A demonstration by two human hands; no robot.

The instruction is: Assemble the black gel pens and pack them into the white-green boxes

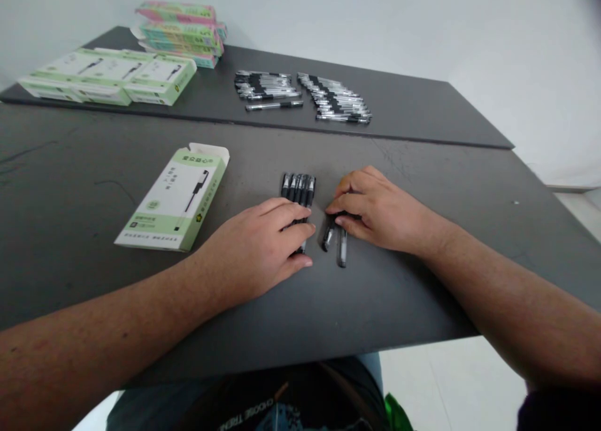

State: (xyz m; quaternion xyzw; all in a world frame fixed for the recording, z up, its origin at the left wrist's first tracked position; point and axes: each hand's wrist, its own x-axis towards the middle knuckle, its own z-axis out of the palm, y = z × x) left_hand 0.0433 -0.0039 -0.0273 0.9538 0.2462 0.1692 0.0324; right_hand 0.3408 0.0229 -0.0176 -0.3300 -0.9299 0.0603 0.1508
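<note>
My left hand (265,243) lies palm down over a row of several black pens (298,190) on the dark table (94,180), its fingers stretched flat across them. My right hand (375,208) rests just to the right, fingers curled over two more black pens (335,240) whose ends stick out below it. An open green-and-white pen box (176,199) lies flat to the left of my left hand.
At the back lie two groups of several pens (270,89) (338,99). Flat green boxes (113,74) sit at the back left, with a stack of pink-and-green boxes (183,33) behind them. The table's near edge is close to my body.
</note>
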